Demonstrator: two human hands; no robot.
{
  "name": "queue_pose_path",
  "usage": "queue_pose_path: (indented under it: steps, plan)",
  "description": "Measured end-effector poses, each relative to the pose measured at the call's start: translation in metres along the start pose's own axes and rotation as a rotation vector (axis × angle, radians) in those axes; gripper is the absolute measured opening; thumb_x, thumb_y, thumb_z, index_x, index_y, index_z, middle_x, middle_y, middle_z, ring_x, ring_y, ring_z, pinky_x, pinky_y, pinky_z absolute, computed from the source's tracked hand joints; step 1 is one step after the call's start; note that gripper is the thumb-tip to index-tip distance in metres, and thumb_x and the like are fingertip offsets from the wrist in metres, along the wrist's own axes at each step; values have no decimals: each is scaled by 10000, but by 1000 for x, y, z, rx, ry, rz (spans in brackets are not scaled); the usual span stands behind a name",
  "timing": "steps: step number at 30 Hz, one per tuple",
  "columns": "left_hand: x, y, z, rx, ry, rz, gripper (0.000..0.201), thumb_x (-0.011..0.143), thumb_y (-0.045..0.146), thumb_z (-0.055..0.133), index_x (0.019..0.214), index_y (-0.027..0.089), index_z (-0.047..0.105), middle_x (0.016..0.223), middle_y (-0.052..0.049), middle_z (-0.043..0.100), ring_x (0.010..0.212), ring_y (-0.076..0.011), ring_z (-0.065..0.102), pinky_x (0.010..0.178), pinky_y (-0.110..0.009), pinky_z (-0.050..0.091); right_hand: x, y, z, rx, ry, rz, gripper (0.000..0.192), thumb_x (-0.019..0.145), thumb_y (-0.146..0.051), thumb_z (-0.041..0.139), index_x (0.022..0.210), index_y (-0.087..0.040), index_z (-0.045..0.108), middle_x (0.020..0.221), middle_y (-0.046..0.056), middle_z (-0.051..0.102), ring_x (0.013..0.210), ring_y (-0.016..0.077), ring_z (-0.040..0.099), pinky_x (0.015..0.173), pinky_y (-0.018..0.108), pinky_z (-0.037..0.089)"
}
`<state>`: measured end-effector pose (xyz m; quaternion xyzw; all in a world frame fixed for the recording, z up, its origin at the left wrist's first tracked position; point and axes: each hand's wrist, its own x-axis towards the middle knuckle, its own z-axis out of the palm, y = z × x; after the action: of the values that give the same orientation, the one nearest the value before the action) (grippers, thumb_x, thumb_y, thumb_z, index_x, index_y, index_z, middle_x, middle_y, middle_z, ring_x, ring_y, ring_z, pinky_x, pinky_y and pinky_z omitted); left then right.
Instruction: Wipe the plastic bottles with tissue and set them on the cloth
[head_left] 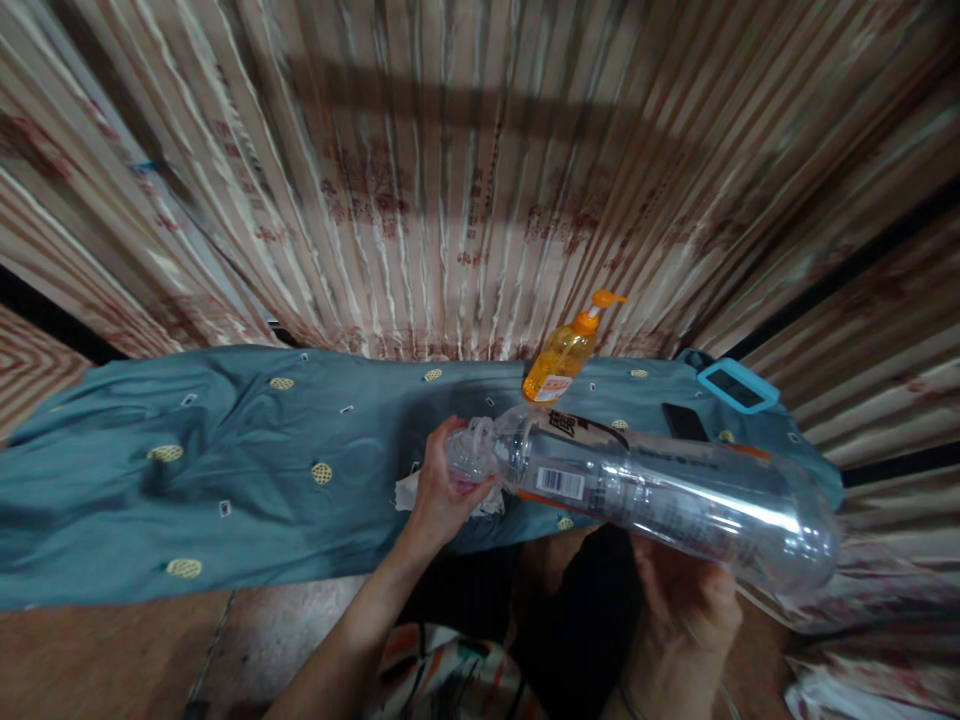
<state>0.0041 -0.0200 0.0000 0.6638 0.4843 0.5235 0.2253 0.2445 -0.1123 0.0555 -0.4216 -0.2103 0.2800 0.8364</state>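
A large clear plastic bottle [675,490] with a printed label and a barcode lies nearly level in the air, its neck pointing left. My right hand [690,595] grips it from below near its base. My left hand [442,490] is closed around a small clear container [466,455], thumb on the near side. The bottle's mouth meets or overlaps this container; whether they touch I cannot tell. Beneath my left hand is a crumpled white tissue [407,492] on the teal cloth [255,480].
A pump bottle [559,360] of orange-yellow liquid stands behind the large bottle. At the right are a dark flat object [684,422] and a blue-framed device [739,386]. Patterned curtains [450,200] hang close behind and on both sides.
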Motion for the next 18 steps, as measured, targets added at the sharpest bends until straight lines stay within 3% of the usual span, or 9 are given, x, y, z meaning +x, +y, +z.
queue_pose_path:
  steps: [6,18]
  plan:
    - [0,2,-1,-8,-2,-39,1007,748,338,971,1565,250,389,1479,-140,663,1385,-341,694,1189,-525,562,-1,-2,2,2,1,7,307,631,-476,864,922,-388,822,1027,-71,811,798,160,683,643,288,582]
    - [-1,2,1,-24,10,-49,1100,751,341,972,1631,269,316,1489,-146,679,1399,-337,696,1195,-515,554,-2,-5,8,17,-23,23,324,611,-472,914,914,-387,833,1016,-110,835,762,117,708,625,225,609]
